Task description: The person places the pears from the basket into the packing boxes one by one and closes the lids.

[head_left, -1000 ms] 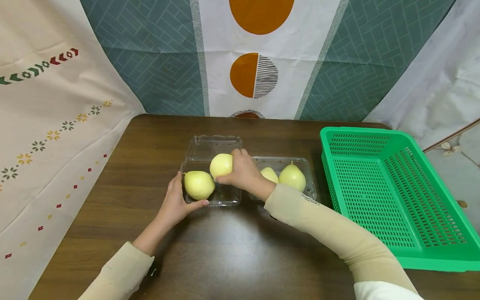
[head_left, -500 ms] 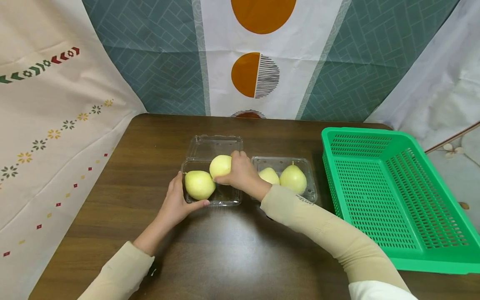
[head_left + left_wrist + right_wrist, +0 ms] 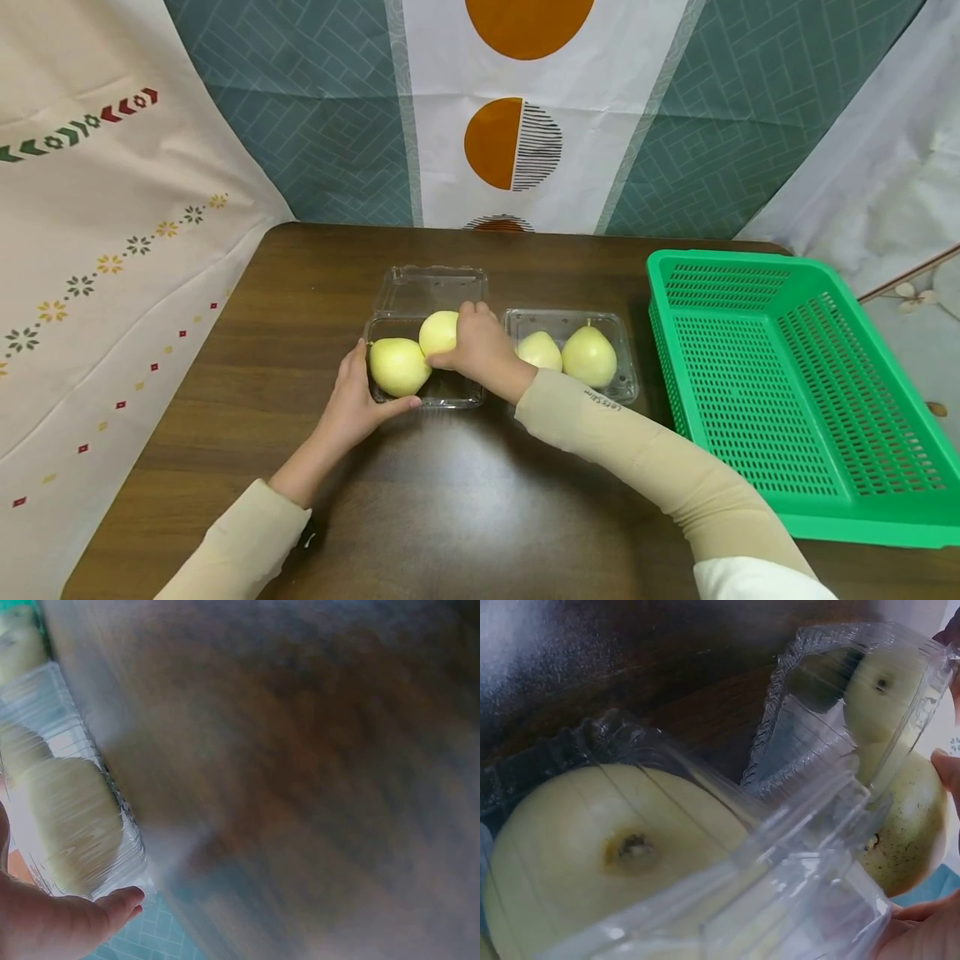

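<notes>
A clear plastic clamshell box (image 3: 457, 393) lies at mid-table in the head view, its lid (image 3: 431, 290) folded back. On its left side sits a pale yellow pear (image 3: 400, 367). My left hand (image 3: 354, 400) holds this box at the front left corner, fingers along the side and thumb (image 3: 120, 906) at the front edge. My right hand (image 3: 483, 348) grips a second pear (image 3: 438, 333), over the box's right half and against the first pear. Fingers hide part of it; the right wrist view shows its speckled skin (image 3: 911, 825).
Just right stands another clear plastic box (image 3: 624, 379) holding a stemmed pear (image 3: 590, 357) and a pear (image 3: 539, 350) partly behind my right wrist. A large green basket (image 3: 675, 367) occupies the table's right side. Patterned cloth (image 3: 337, 158) hangs behind.
My right hand and its pear have shifted slightly left and lower within the box. My left hand keeps its place at the corner.
</notes>
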Demonstrator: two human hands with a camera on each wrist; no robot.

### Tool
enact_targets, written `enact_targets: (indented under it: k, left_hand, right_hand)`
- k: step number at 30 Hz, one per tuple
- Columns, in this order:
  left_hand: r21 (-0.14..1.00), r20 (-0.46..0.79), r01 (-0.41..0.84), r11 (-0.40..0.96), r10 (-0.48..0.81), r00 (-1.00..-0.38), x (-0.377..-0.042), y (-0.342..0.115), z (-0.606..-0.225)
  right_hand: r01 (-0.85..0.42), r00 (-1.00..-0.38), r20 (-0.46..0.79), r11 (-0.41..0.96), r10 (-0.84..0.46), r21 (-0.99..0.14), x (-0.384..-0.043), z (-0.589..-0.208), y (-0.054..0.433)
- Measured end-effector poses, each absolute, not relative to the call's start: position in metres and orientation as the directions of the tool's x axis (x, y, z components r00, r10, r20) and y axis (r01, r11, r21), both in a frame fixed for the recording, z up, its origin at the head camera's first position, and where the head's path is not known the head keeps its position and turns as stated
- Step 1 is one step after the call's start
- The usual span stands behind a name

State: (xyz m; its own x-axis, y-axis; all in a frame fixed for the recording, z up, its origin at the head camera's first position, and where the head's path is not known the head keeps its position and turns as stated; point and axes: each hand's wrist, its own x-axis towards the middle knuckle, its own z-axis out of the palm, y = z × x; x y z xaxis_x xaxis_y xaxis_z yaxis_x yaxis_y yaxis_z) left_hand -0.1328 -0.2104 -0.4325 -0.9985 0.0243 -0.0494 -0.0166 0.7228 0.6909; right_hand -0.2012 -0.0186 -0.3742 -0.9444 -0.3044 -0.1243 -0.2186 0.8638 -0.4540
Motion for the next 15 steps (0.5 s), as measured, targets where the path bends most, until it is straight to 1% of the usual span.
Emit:
enact_targets:
  k: [5, 8, 15]
  left_hand:
    - [0.694, -0.048, -0.018, 0.720, 0.022, -0.999, -0.1329, -0.2099, -0.4312]
    - [0.696, -0.037, -0.010, 0.718, 0.021, -0.999, -0.1329, -0.2096, -0.4310]
    - [0.699, -0.038, -0.008, 0.715, 0.026, -0.999, -0.1324, -0.2094, -0.4316]
  right_hand:
    - [-0.256, -0.942, -0.100, 0.875, -0.322, -0.410, -0.2001, -0.3758, -0.0200]
    - [-0.263, -0.938, -0.110, 0.882, -0.328, -0.391, -0.2000, -0.3765, -0.0200]
    - [-0.224, -0.933, -0.166, 0.875, -0.320, -0.429, -0.2022, -0.3758, -0.0188]
